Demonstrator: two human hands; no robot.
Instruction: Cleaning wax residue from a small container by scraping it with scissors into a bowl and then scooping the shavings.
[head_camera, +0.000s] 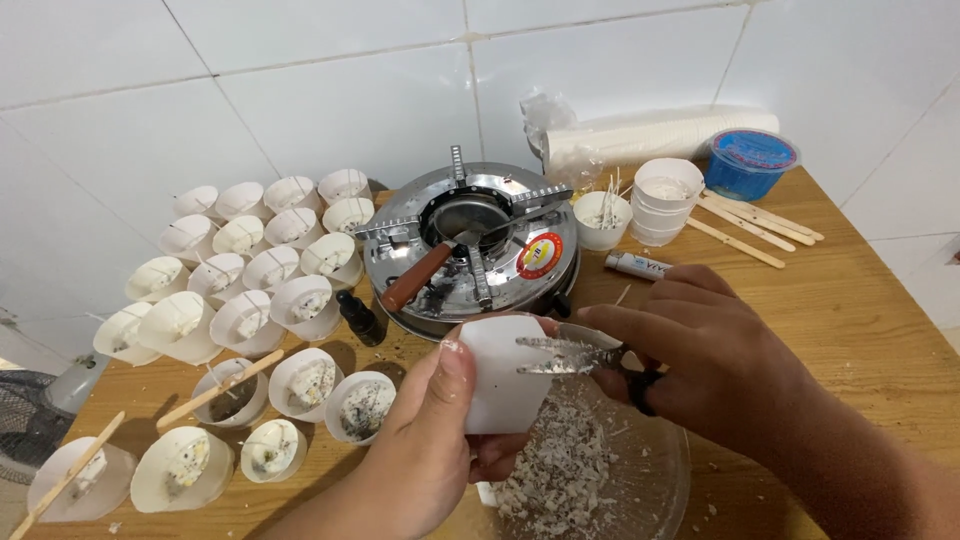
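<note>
Scissors at paper cup, over bowl
Left hand (440, 440) pinches white paper cup (500, 375); right hand (720, 365) fingers closed around scissors (575, 357), above glass bowl (660, 480) of wax scraps.

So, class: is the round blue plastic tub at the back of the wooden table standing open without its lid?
No, the blue tub has its blue lid on.

A small white paper cup (503, 375) lies tilted on its side above a wax-flecked glass bowl (640, 490), metal scissors (575, 357) against its rim.
</note>
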